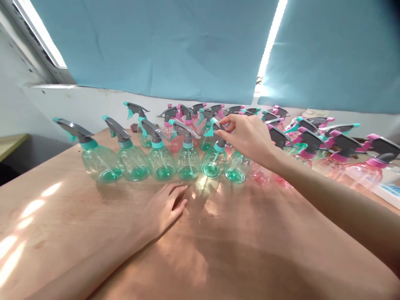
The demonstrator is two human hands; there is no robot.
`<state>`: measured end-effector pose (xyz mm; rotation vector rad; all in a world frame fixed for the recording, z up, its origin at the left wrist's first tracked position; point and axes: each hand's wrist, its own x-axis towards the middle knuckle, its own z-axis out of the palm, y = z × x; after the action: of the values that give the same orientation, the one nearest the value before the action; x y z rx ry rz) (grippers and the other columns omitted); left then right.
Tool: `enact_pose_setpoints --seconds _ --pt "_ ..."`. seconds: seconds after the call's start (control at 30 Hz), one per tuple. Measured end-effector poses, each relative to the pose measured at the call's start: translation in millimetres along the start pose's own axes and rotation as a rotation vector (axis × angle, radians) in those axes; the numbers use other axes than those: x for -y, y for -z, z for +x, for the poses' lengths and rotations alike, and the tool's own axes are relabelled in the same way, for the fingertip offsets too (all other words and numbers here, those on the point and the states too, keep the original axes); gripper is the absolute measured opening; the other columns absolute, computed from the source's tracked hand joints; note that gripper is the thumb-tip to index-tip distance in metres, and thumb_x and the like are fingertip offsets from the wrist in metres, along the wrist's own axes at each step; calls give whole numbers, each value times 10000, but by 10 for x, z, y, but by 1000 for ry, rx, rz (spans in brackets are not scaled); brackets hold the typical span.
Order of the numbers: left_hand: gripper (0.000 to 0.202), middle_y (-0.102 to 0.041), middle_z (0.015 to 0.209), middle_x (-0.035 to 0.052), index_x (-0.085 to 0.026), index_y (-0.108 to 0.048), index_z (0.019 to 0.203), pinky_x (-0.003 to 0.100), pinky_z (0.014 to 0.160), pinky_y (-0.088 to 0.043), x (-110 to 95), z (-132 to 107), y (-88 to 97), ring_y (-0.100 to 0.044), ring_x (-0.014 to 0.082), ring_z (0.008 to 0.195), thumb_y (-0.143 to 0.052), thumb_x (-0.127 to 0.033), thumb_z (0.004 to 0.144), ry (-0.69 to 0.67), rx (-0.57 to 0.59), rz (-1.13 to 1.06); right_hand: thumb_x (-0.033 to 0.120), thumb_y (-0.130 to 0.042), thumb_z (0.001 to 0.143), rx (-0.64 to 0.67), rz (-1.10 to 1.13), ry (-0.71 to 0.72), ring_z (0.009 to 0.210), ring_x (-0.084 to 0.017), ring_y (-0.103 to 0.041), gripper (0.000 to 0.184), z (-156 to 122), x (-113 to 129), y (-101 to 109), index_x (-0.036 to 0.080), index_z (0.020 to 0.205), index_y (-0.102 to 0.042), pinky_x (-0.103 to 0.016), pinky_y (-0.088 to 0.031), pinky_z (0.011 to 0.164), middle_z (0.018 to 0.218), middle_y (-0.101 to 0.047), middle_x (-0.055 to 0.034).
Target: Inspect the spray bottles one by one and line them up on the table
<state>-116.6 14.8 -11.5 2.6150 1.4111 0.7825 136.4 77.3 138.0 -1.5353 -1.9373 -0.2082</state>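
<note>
My left hand (164, 208) lies flat on the wooden table (218, 250), fingers stretched out toward a row of clear green spray bottles, holding nothing. My right hand (246, 135) reaches over that row and pinches the grey and teal trigger head of a green spray bottle (214, 163) in the front row. To its left stand several more green bottles (133, 160), all with grey trigger heads pointing left. Another green bottle (236, 168) sits partly hidden under my right wrist.
Behind and to the right stand several pink spray bottles (359, 168) with grey and pink heads. More green and pink bottles (187, 121) crowd the back rows. A white wall ledge (93, 100) and blue blinds (162, 46) rise behind the table. A flat white item (389, 189) lies at the right edge.
</note>
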Motion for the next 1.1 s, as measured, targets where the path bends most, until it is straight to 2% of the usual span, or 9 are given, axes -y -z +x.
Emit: enact_pose_setpoints --seconds 0.2,0.4,0.6,0.73,0.83,1.0,1.1 --pt "265 -601 1197 75 -229 -554 1196 415 946 -465 -28 48 -34 -579 277 1109 -462 -327 967 -23 -5 -17 327 -598 857 28 -38 94 858 -255 -684 294 -87 1 52 191 1086 -722 -330 -426 649 887 -771 -41" --pt "215 -609 1194 83 -219 -592 1107 371 919 -478 -153 127 -57 -581 260 1108 -447 -312 978 -53 27 -35 318 -606 867 88 -39 110 846 -245 -690 255 -155 9 134 197 1056 -726 -312 -413 613 852 -776 -22" --pt "272 -628 1239 69 -210 -578 1199 398 952 -452 -279 218 -75 -557 265 1115 -448 -316 985 -47 72 -29 345 -609 872 123 -45 124 665 -194 -671 280 -326 -17 291 192 1083 -712 -300 -401 568 764 -770 9" --pt "379 -581 1325 89 -207 -519 1335 445 994 -414 -350 281 -104 -530 290 1162 -465 -311 974 -21 93 -18 352 -621 867 98 -71 115 575 -175 -635 282 -495 -68 378 195 1081 -716 -288 -382 530 687 -739 0" --pt "423 -572 1329 105 -194 -500 1369 466 1007 -397 -377 325 -122 -515 310 1186 -477 -298 960 -3 97 -23 359 -615 877 104 -54 123 499 -149 -584 274 -615 -103 444 205 1082 -712 -279 -380 522 608 -699 17" --pt "427 -580 1306 94 -215 -488 1371 462 1021 -395 -402 350 -110 -507 302 1208 -462 -314 957 3 95 -85 362 -607 888 116 -24 121 486 -130 -560 251 -742 -169 558 221 1070 -708 -269 -375 510 640 -716 32" --pt "421 -579 1301 87 -231 -488 1351 456 1030 -407 -487 318 -94 -512 292 1223 -482 -351 948 -14 108 -146 360 -619 881 132 -18 161 513 -136 -556 263 -779 -241 627 226 1089 -708 -274 -377 521 653 -712 27"
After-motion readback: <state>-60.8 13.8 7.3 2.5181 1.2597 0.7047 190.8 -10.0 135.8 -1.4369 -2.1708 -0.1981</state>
